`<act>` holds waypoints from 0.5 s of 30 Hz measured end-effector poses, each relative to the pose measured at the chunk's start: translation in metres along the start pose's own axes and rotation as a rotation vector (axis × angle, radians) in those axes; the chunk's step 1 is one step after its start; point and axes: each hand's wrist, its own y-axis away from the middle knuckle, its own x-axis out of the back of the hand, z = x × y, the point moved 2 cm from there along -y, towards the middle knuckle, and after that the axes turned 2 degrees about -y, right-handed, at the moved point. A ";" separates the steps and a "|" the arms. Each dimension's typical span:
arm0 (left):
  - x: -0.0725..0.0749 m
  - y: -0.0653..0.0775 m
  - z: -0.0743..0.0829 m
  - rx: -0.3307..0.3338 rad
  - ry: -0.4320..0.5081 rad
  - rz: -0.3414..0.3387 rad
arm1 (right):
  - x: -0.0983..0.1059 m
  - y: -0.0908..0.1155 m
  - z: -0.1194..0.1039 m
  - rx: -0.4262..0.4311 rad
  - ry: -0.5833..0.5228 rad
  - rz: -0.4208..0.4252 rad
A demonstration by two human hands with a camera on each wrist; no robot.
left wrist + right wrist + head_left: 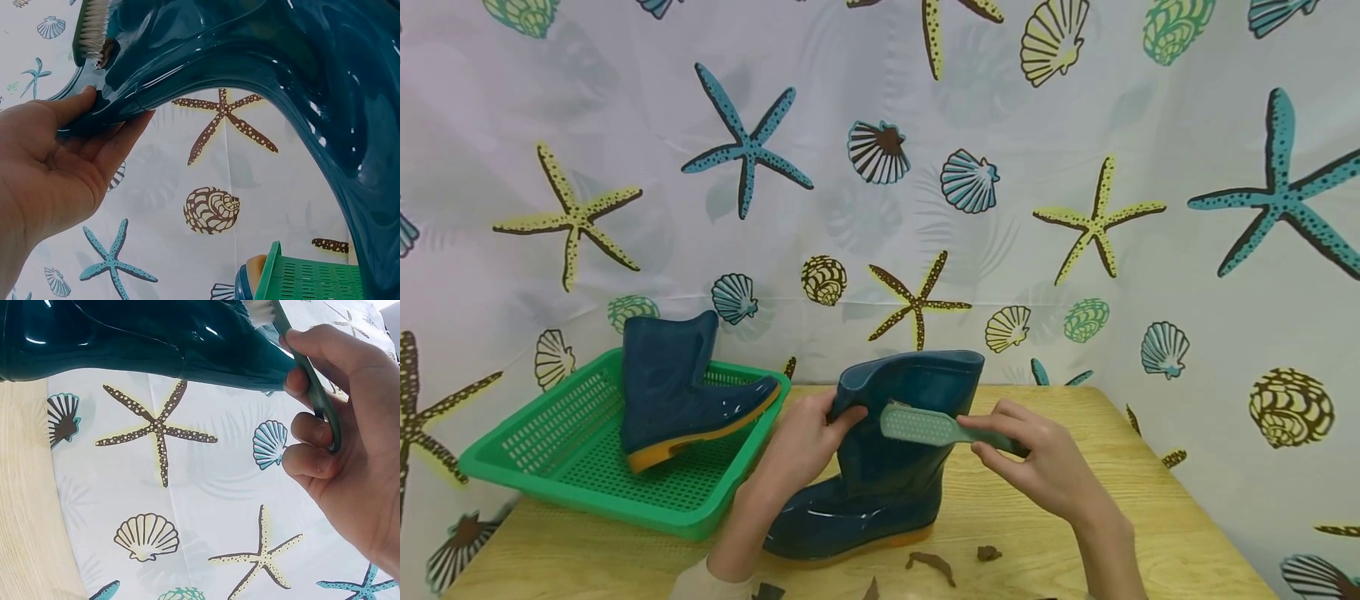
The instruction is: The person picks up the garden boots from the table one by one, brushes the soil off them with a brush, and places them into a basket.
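Observation:
A blue rubber boot (895, 492) with an orange-yellow sole stands on the table, toe to the left. My left hand (805, 442) grips the boot's upper edge, thumb on the near side and fingers behind, as the left wrist view shows. In my right hand (1037, 454) is a green brush (917, 425), its handle pinched between thumb and fingers. The white bristles (95, 28) face the upper shaft, right at a small brown patch (107, 53) on the boot.
A green plastic basket (580, 512) sits at the left with a second blue boot (662, 400) leaning in it. Several brown crumbs lie on the table (1045, 533) before the boot, including a long brown piece (932, 567). A patterned curtain (850, 225) hangs behind and beside the table.

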 end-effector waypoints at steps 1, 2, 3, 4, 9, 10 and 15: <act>0.000 0.000 0.000 0.003 0.003 -0.003 | 0.001 0.000 0.000 0.004 -0.010 0.000; 0.000 0.000 -0.001 0.008 0.008 -0.007 | 0.002 0.000 0.000 0.008 -0.014 0.005; 0.001 0.000 -0.001 0.012 0.012 -0.012 | 0.003 0.000 0.000 0.011 -0.017 0.014; 0.001 0.000 -0.001 0.013 0.019 -0.016 | 0.004 0.000 0.001 0.014 -0.018 0.026; 0.001 0.000 -0.002 0.008 0.025 -0.020 | 0.004 -0.002 0.001 0.020 0.020 0.085; 0.001 0.000 -0.002 0.005 0.025 -0.018 | 0.003 -0.002 0.001 0.022 0.024 0.084; 0.001 -0.001 -0.001 -0.002 0.018 -0.013 | -0.001 -0.002 0.000 -0.015 0.047 0.029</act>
